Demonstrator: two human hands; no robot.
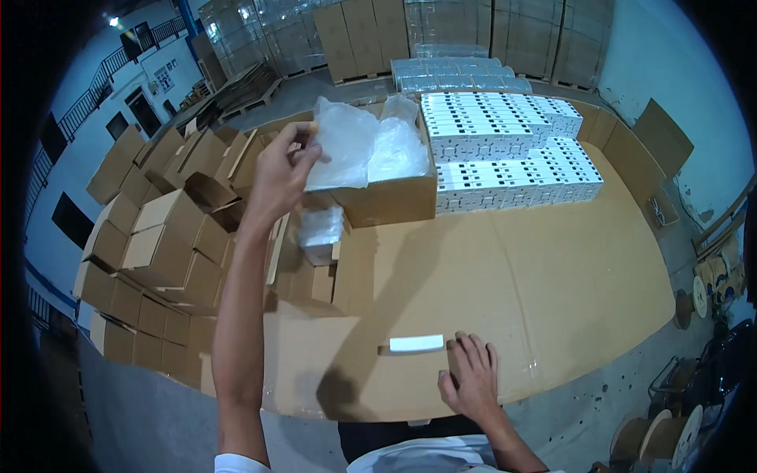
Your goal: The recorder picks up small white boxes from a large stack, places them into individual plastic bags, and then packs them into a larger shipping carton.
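Observation:
My left hand (280,177) is raised and pinches a clear plastic bag (343,146) above an open brown carton (390,197) that holds more crumpled plastic. My right hand (471,378) lies flat on the cardboard-covered table (552,268), fingers spread, just right of a small white flat box (416,344). A plastic-wrapped white box (321,232) stands in a small open carton below the raised hand.
Rows of small white boxes (509,150) are stacked at the back of the table. Many empty folded brown cartons (158,236) pile up on the left. Wrapped pallets and tall carton stacks (441,31) stand behind. Cable reels (670,433) lie on the floor at right.

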